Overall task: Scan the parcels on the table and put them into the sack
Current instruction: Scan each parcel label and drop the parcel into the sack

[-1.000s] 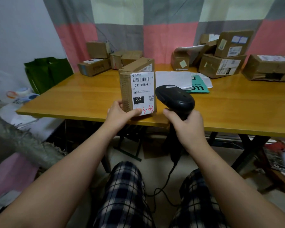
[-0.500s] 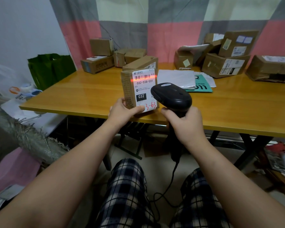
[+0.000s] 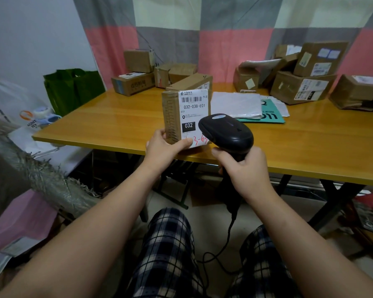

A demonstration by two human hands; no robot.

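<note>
A tall cardboard parcel [image 3: 182, 108] with a white shipping label stands upright at the near edge of the wooden table [image 3: 116, 123]. My left hand [image 3: 163, 147] grips its lower left corner, thumb across the label's bottom. My right hand [image 3: 246, 171] holds the handle of a black corded barcode scanner [image 3: 226, 132], whose head points at the label from the right and covers the label's lower right part. No red scan line shows on the label. The grey woven sack [image 3: 41, 179] lies at the left, its frayed mouth near the table leg.
Several more cardboard parcels sit at the back left [image 3: 134, 82] and back right [image 3: 304, 87]. A white plastic mailer [image 3: 235, 104] and a teal envelope [image 3: 265, 117] lie mid-table. A green bag [image 3: 73, 89] stands left of the table. The scanner's cable hangs between my knees.
The red scan line that crossed the label's barcode half a second ago has gone. The scanner head has shifted slightly closer to the label; the parcel stays in my left hand.
</note>
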